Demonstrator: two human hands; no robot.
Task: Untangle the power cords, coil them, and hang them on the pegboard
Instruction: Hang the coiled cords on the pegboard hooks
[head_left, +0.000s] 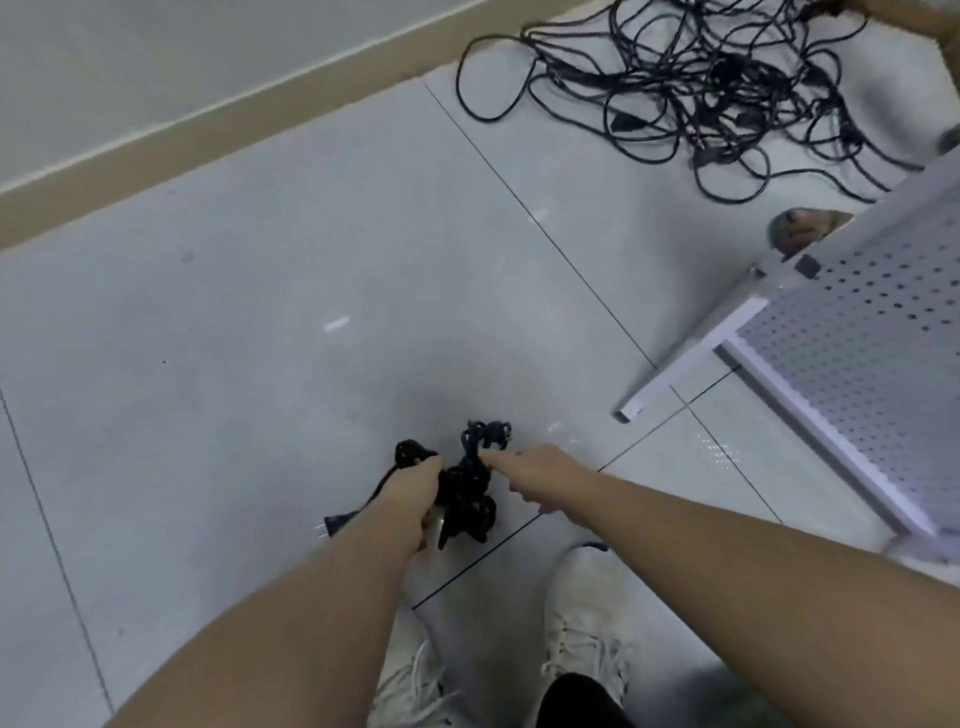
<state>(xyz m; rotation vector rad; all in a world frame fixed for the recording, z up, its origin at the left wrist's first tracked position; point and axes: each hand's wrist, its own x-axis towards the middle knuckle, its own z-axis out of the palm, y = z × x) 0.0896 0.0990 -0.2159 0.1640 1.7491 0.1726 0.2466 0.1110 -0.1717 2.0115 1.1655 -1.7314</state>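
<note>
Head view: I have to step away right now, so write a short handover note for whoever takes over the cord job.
Left hand grips the coiled black cord bundle; its plug hangs out on the left.
Right hand touches the bundle's top loops, fingers extended.
Tangled cord pile lies on the floor, far right.
Pegboard stands at right; no cord visible on it.
Done: one cord coiled, or nearly.
Left: hang this bundle, then untangle, coil and hang the pile.

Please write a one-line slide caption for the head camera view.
Left hand grips a coiled black cord while the right hand touches it; tangled cords lie beyond.
</note>
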